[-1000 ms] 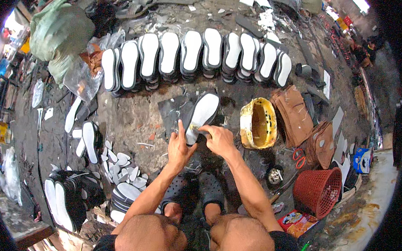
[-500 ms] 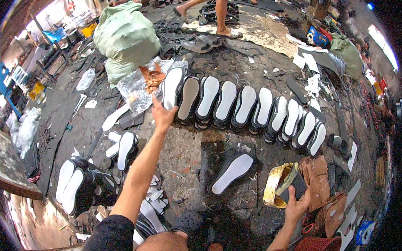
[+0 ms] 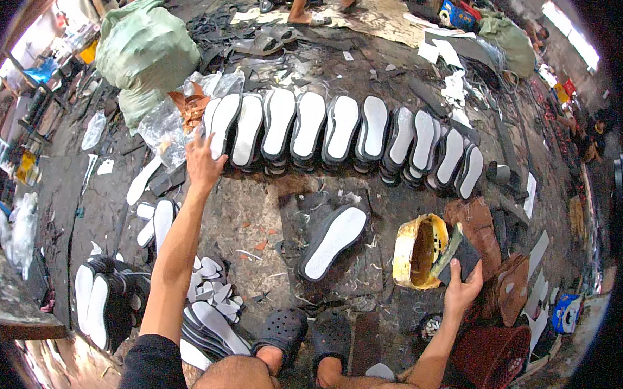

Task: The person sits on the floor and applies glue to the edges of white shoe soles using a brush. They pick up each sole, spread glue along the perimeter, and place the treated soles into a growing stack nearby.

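My left hand [image 3: 204,162] is at the near end of the leftmost white-topped shoe soles [image 3: 223,125], its fingers spread; whether the fingertips touch them is unclear. These soles begin a long row of dark-edged stacks [image 3: 309,125]. My right hand [image 3: 464,283] is closed on a dark rectangular pad [image 3: 465,253] with a yellowish, crusted edge. Its edge rests by the rim of a yellow, residue-caked tub [image 3: 405,254]. Between my hands, a single white-topped sole [image 3: 335,242] lies slantwise on a dark mat [image 3: 296,215].
More soles [image 3: 99,303] stand at the lower left, beside white offcuts [image 3: 212,284]. Brown sheets [image 3: 480,231] and a dark red basket [image 3: 493,355] are at the right. A large pale green sack [image 3: 146,48] stands at the far left. Another person's legs [image 3: 302,0] are beyond the row.
The view has shifted, moving the row left in the picture. The brown top second from the left no longer shows; white tops are there now. My left hand's fingers have spread. My right still holds the pad.
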Demonstrator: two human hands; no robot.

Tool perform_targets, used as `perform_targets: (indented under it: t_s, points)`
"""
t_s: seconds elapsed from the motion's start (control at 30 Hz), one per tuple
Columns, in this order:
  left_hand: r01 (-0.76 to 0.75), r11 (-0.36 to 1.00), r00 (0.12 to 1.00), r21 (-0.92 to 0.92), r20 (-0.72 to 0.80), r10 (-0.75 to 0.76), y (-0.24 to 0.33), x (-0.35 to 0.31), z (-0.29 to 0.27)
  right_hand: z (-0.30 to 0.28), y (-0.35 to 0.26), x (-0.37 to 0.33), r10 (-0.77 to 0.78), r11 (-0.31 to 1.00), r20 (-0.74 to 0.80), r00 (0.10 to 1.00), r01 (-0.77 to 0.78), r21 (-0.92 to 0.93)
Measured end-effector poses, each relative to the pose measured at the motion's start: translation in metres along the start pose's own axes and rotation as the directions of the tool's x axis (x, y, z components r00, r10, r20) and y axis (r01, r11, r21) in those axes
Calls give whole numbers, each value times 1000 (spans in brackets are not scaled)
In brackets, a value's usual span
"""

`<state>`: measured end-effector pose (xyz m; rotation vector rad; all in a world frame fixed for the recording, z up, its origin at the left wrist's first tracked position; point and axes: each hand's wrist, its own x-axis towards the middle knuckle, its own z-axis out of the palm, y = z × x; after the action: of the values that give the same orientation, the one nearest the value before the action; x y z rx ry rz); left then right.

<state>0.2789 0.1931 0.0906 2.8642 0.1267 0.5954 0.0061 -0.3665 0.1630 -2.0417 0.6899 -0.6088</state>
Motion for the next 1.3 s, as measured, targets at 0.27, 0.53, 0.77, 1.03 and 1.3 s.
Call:
perform_targets:
  t_s: [0.27,0.53,0.77,1.03,1.3]
  points:
    - [-286,950,956,129,-26,291,-14,22,9,19,12,-13,-130,987,-97,987,120,-105]
    - [-243,967,951,79,-178,254,-9,15,4,36,7,5,-72,997,25,997,73,-34]
    - [-8,705,898,-709,305,317,145,-176,6,71,37,29,100,734,185,978,53,-677]
    - [116,819,813,-563,527,247,219,-247,22,-73,68,42,-178,961,156,972,206,-184]
    - [-237,903,863,-359,349,366,252,-271,10,-93,19,1,25,511,274,961,224,-830]
